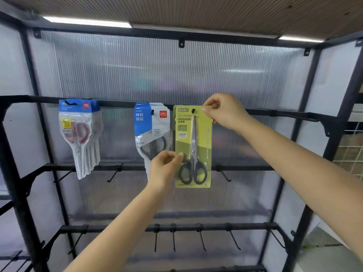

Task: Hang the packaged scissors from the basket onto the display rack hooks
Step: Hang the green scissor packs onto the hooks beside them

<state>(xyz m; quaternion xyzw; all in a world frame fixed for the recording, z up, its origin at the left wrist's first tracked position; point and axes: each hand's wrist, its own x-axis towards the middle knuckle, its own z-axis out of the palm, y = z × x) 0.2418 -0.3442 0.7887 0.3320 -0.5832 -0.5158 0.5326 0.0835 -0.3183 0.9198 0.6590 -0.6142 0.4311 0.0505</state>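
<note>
A green packaged pair of scissors (198,138) with black handles hangs upright at the top bar of the black display rack (121,104), its hang hole at a hook. My right hand (225,111) pinches its upper right corner. My left hand (167,165) pinches its left edge near the handles. To the left hang a blue-and-white pack with black scissors (150,126) and a bunch of blue-and-white packs with pink-handled scissors (79,132). The basket is not in view.
Bare hooks (115,174) stick out from the middle bar, and several more hooks (173,240) from the lower bar. Ribbed translucent panels back the rack. A wire grid (351,152) stands at the right edge.
</note>
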